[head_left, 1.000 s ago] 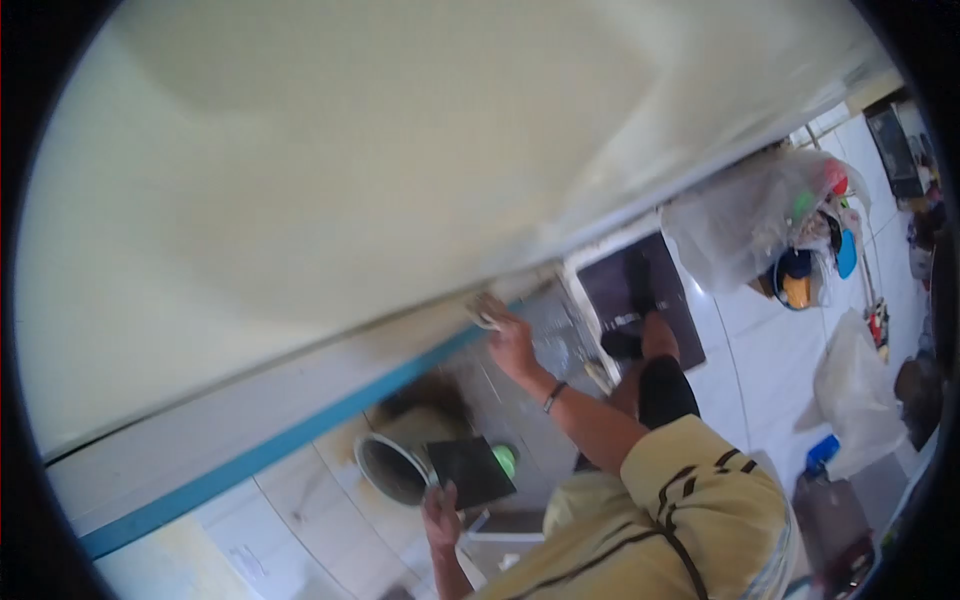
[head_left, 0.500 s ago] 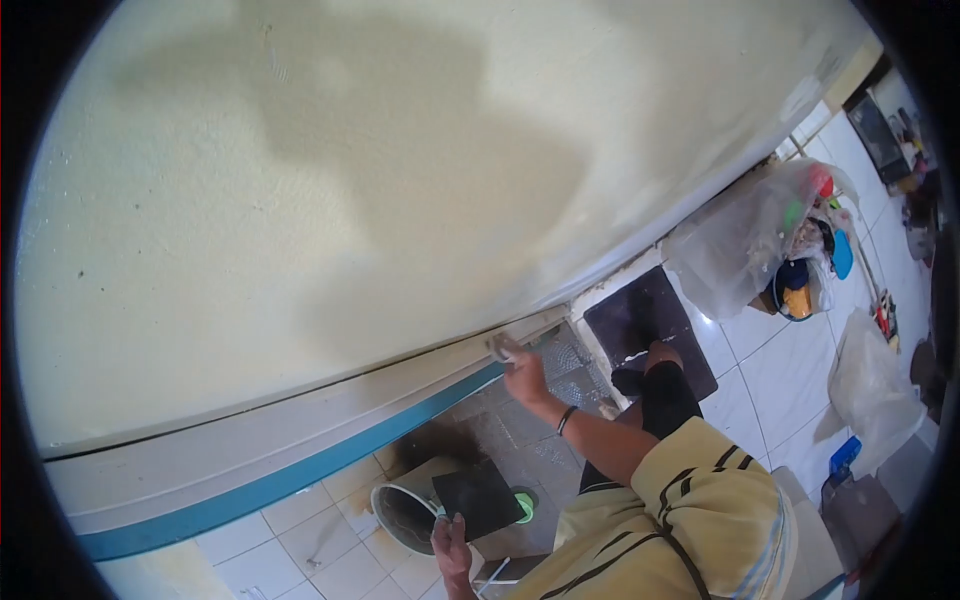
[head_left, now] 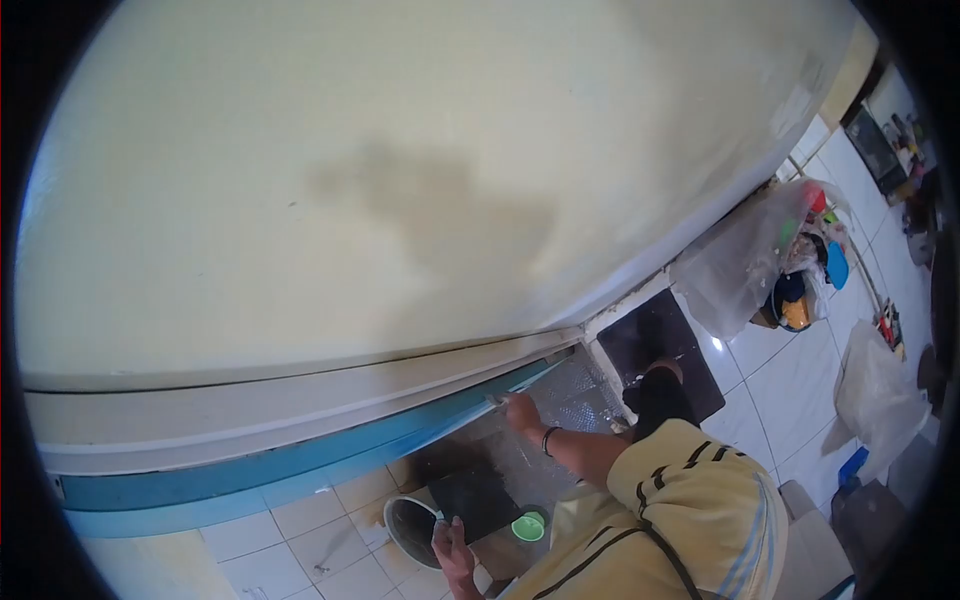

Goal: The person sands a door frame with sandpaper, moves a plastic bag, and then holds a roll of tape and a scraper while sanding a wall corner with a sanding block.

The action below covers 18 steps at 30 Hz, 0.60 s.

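Observation:
My right hand [head_left: 520, 412], with a dark band at the wrist, is closed around a small pale grey piece [head_left: 497, 401], perhaps a folded pad. It presses at the lower edge of the blue painted strip [head_left: 290, 455] on the wall trim. Low in the view, my left hand [head_left: 455, 550] has curled fingers, with a small pale teal part [head_left: 438, 515] at their tips; what it grips I cannot tell. Beside these fingers is a flat black panel [head_left: 475, 500], overlapping a round bucket [head_left: 392, 515]. A green cup [head_left: 528, 526] stands near the panel.
The cream wall [head_left: 250, 230] fills the upper view, above white trim [head_left: 220, 400]. One foot is near a dark square slab [head_left: 650, 330]. A large plastic bag [head_left: 735, 265], a filled container [head_left: 793, 305] and another bag [head_left: 875, 390] sit on white tiles [head_left: 760, 400].
My right hand has moved down from the white trim to the lower edge of the blue strip. The view has tilted, showing more blue. My left hand stays by the black panel.

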Each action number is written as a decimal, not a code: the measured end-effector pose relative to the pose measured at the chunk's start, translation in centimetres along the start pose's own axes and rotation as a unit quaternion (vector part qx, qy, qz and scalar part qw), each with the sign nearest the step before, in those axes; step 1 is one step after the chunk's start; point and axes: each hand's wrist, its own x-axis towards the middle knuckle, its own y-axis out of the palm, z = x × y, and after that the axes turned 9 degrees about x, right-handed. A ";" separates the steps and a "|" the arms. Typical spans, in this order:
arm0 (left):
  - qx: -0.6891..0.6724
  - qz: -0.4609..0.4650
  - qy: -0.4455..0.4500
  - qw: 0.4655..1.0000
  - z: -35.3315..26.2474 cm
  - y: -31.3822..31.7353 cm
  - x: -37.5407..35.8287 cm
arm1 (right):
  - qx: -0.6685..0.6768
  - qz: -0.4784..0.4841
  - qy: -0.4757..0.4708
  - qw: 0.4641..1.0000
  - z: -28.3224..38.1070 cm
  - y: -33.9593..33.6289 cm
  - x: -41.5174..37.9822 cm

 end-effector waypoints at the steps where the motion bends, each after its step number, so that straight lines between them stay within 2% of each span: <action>1: -0.008 -0.014 0.004 1.000 0.3 -0.1 -0.2 | -0.030 0.033 0.003 0.999 -0.1 -1.1 -0.3; 4: -0.011 -0.002 -0.002 1.000 0.2 -0.8 -1.1 | -0.094 0.031 0.004 0.995 -2.5 -3.1 -0.3; 7: 0.017 0.002 0.031 0.999 0.2 -0.8 -0.7 | -0.103 0.056 0.079 0.990 -2.5 -5.8 -0.1; 10: -0.050 0.004 0.028 0.998 -1.2 -0.1 -0.5 | -0.196 0.133 0.071 0.969 -3.1 -7.8 2.0; 13: -0.069 0.016 0.025 0.997 -4.0 0.4 -0.8 | -0.164 0.065 0.120 0.977 -2.7 -10.3 3.2; 14: -0.048 0.046 0.019 0.998 -2.8 0.2 -0.1 | -0.172 0.057 0.123 0.976 -2.5 -11.5 3.8; 16: -0.048 0.004 0.042 0.998 -2.3 1.3 0.1 | -0.189 0.040 0.131 0.972 -3.8 -13.2 4.8; 17: -0.049 -0.016 0.054 0.997 -2.2 1.9 0.2 | -0.203 0.039 0.111 0.972 -3.8 -14.6 4.8; 18: -0.109 0.008 0.047 0.993 -3.0 2.2 0.1 | -0.218 0.039 0.092 0.971 -1.9 -16.6 4.6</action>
